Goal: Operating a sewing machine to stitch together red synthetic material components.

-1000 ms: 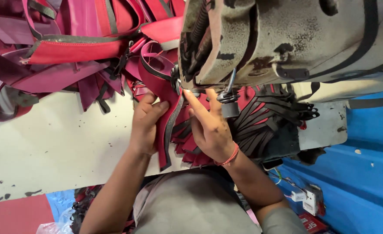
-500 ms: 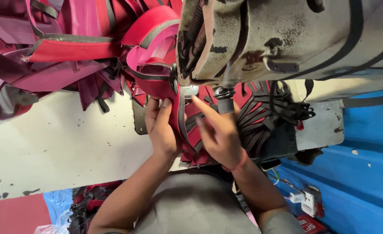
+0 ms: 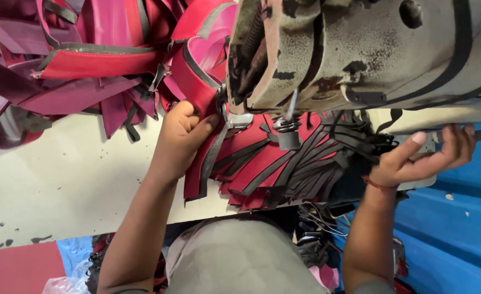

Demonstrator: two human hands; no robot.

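Landmark: the worn grey metal sewing machine head (image 3: 360, 54); all places are told from it.
Left hand (image 3: 179, 139): just below the machine's left end, my fingers (image 3: 197, 126) clenched on the red fabric strap piece with dark grey edging (image 3: 197, 174), pinching it near its top edge beside the presser foot.
Right hand (image 3: 425, 158): under the machine's right end, fingers half curled and released, holding nothing that I can see; fingertips near the edge of the pale painted worktop (image 3: 61, 185).
Work piece: lies on the worktop directly under the needle end, its tail hanging toward me past the worktop edge.
Handling, my judgement: light, soft and floppy, a little stiffer along the bound edge; not fragile, not slippery. Best taken flat near the seam line, thumb on top, close to the foot so it feeds straight.
Count: one machine; two hands, both mine; one piece in my grip.
Loose red and grey strap pieces (image 3: 284, 174): fanned below the machine's middle, overlapping, too many to count surely.
Heap of maroon and red sewn pieces (image 3: 77, 60): left of the machine, tangled, uncountable.
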